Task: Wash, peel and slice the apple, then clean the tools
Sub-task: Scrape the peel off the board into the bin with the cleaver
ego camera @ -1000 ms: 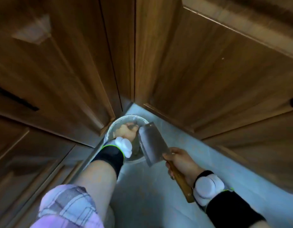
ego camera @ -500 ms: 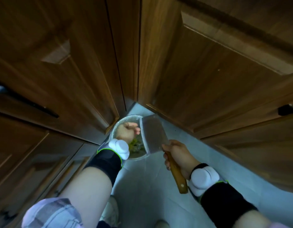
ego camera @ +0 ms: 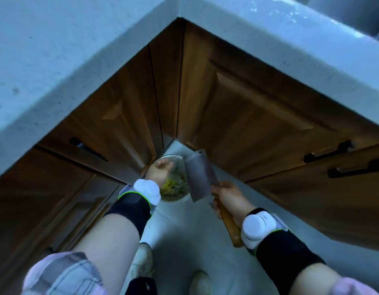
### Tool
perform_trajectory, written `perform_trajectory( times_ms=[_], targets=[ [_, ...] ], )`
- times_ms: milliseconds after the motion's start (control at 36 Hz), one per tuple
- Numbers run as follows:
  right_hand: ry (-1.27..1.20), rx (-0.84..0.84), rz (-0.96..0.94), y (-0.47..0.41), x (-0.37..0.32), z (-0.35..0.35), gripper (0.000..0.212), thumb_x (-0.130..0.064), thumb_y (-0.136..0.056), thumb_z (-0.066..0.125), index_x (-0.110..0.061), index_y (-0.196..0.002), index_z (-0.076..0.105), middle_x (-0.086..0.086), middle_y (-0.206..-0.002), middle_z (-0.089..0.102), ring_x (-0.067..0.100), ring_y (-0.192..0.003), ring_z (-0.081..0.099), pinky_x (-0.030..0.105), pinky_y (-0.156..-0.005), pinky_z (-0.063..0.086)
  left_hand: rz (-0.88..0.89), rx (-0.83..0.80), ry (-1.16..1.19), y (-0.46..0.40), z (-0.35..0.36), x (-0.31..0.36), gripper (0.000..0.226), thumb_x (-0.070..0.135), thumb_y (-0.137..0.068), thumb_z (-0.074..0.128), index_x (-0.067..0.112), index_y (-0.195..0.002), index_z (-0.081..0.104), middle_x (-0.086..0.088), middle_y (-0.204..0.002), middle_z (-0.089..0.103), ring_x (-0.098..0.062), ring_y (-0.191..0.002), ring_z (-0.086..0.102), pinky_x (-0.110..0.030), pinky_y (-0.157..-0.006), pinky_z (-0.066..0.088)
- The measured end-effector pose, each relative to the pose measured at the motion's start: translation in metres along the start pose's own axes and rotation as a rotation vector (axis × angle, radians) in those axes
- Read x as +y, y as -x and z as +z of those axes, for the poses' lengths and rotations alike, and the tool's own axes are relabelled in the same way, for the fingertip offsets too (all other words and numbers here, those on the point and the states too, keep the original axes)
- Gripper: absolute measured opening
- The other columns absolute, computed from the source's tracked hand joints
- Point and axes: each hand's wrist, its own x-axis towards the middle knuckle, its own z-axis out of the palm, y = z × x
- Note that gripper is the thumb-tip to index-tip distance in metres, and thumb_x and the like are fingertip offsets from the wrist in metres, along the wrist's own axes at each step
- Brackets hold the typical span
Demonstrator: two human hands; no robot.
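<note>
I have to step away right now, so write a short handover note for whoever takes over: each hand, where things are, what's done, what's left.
Left hand: empty, fingers loosely spread, over the bin on the floor in the cabinet corner.
Right hand: gripping the cleaver by its wooden handle, blade up beside the bin.
Bin holds yellowish-green scraps, probably peel.
Done, apparently: scraps dumped.
Left: wash the cleaver and other tools. The apple and the slices are out of view, so check them.
</note>
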Motion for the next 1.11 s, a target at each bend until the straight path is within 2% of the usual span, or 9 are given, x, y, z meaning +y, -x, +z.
perform_trajectory(
  times_ms=[83, 222, 472, 583, 639, 750, 834, 917, 1111],
  targets=[
    [0.032, -0.012, -0.021, 0.021, -0.005, -0.007, 0.020, -0.016, -0.094, 0.064, -0.007, -0.091, 0.046, 0.012, -0.056, 0.043, 0.018, -0.032, 0.038, 0.022, -0.034, 0.032, -0.047, -0.019, 0.028, 0.011, -0.003, 0.007, 0.028, 0.015, -0.099, 0.048, 0.005, -0.124, 0.058, -0.012, -0.127, 0.058, -0.028, -0.121, 0.052, -0.031, -0.103, 0.037],
    [0.219, 0.000, -0.085, 0.063, -0.026, -0.021, 0.024, -0.006, -0.087, 0.068, -0.005, -0.096, 0.046, 0.009, -0.056, 0.047, 0.014, -0.029, 0.041, 0.020, -0.031, 0.032, -0.071, 0.007, -0.026, 0.045, -0.015, 0.040, 0.040, 0.028, -0.100, 0.043, 0.000, -0.125, 0.057, -0.016, -0.131, 0.056, -0.032, -0.121, 0.051, -0.038, -0.107, 0.036],
    [0.403, 0.002, -0.244, 0.156, -0.089, -0.059, 0.021, -0.001, -0.085, 0.066, -0.005, -0.095, 0.048, 0.011, -0.062, 0.052, 0.015, -0.032, 0.045, 0.022, -0.030, 0.036, 0.167, -0.059, 0.023, 0.124, -0.037, 0.149, 0.023, 0.019, -0.095, 0.049, 0.016, -0.109, 0.067, -0.007, -0.111, 0.062, -0.021, -0.105, 0.054, -0.034, -0.100, 0.043],
    [0.439, -0.040, -0.292, 0.206, -0.128, -0.073, 0.032, -0.014, -0.090, 0.070, -0.006, -0.113, 0.050, 0.021, -0.088, 0.062, 0.014, -0.042, 0.051, 0.026, -0.041, 0.044, 0.205, -0.059, 0.039, 0.172, -0.060, 0.194, 0.023, 0.020, -0.097, 0.047, 0.012, -0.102, 0.068, -0.008, -0.113, 0.061, -0.023, -0.110, 0.054, -0.036, -0.103, 0.041],
    [0.446, -0.061, -0.344, 0.225, -0.144, -0.079, 0.033, -0.019, -0.089, 0.072, -0.009, -0.112, 0.051, 0.015, -0.083, 0.063, 0.014, -0.042, 0.052, 0.026, -0.043, 0.045, 0.229, -0.041, 0.079, 0.192, -0.072, 0.212, 0.022, 0.019, -0.098, 0.045, 0.013, -0.093, 0.066, -0.005, -0.100, 0.061, -0.021, -0.101, 0.053, -0.032, -0.090, 0.042],
    [0.457, -0.078, -0.437, 0.254, -0.171, -0.083, 0.030, -0.021, -0.089, 0.072, -0.011, -0.107, 0.050, 0.007, -0.064, 0.059, 0.018, -0.044, 0.051, 0.028, -0.045, 0.044, 0.248, -0.034, 0.169, 0.226, -0.099, 0.236, 0.029, 0.024, -0.100, 0.044, 0.012, -0.124, 0.055, -0.003, -0.113, 0.060, -0.018, -0.101, 0.057, -0.030, -0.082, 0.044],
    [0.479, -0.095, -0.544, 0.279, -0.192, -0.076, 0.030, -0.018, -0.091, 0.070, -0.006, -0.106, 0.047, 0.006, -0.047, 0.052, 0.019, -0.036, 0.046, 0.028, -0.044, 0.040, 0.279, 0.001, 0.192, 0.256, -0.132, 0.248, 0.025, 0.025, -0.098, 0.048, 0.012, -0.116, 0.057, -0.005, -0.109, 0.064, -0.016, -0.090, 0.060, -0.028, -0.079, 0.046],
    [0.469, -0.122, -0.627, 0.299, -0.214, -0.054, 0.026, -0.020, -0.094, 0.066, -0.006, -0.099, 0.045, 0.006, -0.049, 0.049, 0.017, -0.031, 0.043, 0.029, -0.045, 0.041, 0.318, 0.014, 0.219, 0.285, -0.169, 0.254, 0.019, 0.020, -0.098, 0.048, 0.009, -0.110, 0.057, -0.006, -0.097, 0.062, -0.014, -0.075, 0.056, -0.021, -0.066, 0.044],
    [0.475, -0.260, -0.755, 0.337, -0.259, 0.041, 0.020, -0.027, -0.103, 0.050, -0.010, -0.096, 0.044, 0.010, -0.057, 0.046, 0.020, -0.036, 0.041, 0.028, -0.040, 0.038, 0.301, 0.213, 0.188, 0.331, -0.278, 0.231, 0.027, 0.026, -0.098, 0.049, 0.010, -0.117, 0.059, -0.004, -0.107, 0.064, -0.016, -0.091, 0.059, -0.023, -0.073, 0.047]
  ],
)
